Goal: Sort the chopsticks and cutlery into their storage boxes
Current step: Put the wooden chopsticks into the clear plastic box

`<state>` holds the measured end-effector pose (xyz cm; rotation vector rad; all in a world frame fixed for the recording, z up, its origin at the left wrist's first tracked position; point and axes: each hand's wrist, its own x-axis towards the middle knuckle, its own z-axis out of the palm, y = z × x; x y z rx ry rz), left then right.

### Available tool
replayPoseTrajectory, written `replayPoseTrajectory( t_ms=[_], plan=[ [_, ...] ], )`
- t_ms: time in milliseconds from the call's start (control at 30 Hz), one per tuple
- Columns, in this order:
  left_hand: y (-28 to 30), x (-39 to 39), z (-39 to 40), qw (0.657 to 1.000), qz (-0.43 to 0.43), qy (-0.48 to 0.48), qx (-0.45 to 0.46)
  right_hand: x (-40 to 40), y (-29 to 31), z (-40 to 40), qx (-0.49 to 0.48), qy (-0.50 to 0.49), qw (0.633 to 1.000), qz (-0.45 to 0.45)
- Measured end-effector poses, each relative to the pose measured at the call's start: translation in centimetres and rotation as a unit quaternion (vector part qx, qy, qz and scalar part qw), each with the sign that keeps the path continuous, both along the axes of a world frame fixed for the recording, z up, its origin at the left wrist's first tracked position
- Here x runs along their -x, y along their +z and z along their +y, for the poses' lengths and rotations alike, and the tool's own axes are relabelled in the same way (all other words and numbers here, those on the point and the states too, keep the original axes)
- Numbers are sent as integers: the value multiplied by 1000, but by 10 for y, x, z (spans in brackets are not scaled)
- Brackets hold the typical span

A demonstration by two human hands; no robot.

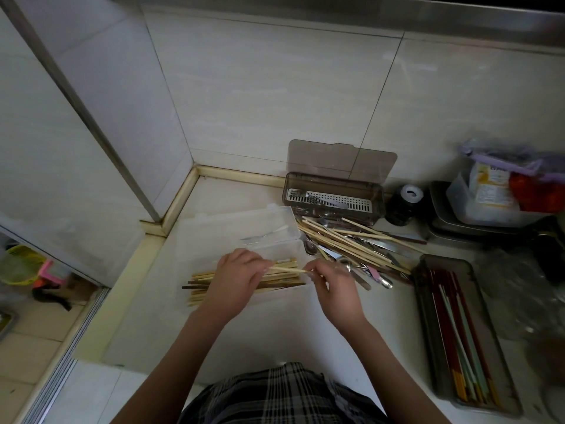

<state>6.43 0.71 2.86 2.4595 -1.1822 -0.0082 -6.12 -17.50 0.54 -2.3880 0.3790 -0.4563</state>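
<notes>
A clear plastic box [195, 316] lies in front of me with several wooden chopsticks [198, 283] in it; its open lid [238, 224] holds a piece of cutlery. My left hand [235, 280] and my right hand [333, 289] hold the two ends of one pale chopstick [289, 269] over the box. A loose heap of chopsticks and cutlery [351, 249] lies to the right. Behind it a smoky box with a white slotted tray [333, 200] holds forks. A long smoky tray [458, 335] at right holds coloured chopsticks.
Tiled walls meet in a corner behind the counter. A dark jar [403, 203] and a metal tray with packets [489, 209] stand at the back right. Crumpled clear plastic [513, 286] lies at right. Left of the counter the floor shows a yellow basket [18, 264].
</notes>
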Motion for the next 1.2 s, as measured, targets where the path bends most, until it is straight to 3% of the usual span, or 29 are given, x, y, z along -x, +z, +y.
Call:
replayPoseTrajectory(
  t_ms=[167, 267, 500, 700, 967, 1200],
  plan=[
    [-8, -1, 4, 999, 42, 1, -27, 1, 2, 2, -61, 20, 998, 10],
    [-14, -13, 18, 996, 83, 36, -15, 5, 5, -1, -85, -33, 996, 5],
    [-33, -39, 46, 961, 222, 65, -151, 13, 0, -6, -120, -96, 987, 48],
    [-31, -55, 43, 955, 214, 27, -206, 19, -12, -14, -126, -139, 980, 72],
    [-32, -50, 40, 975, 133, 54, -172, 41, -35, -33, 19, -221, 936, 273],
    [-36, -46, 39, 978, 136, 86, -133, 37, -44, -36, 59, -227, 914, 332]
  ],
)
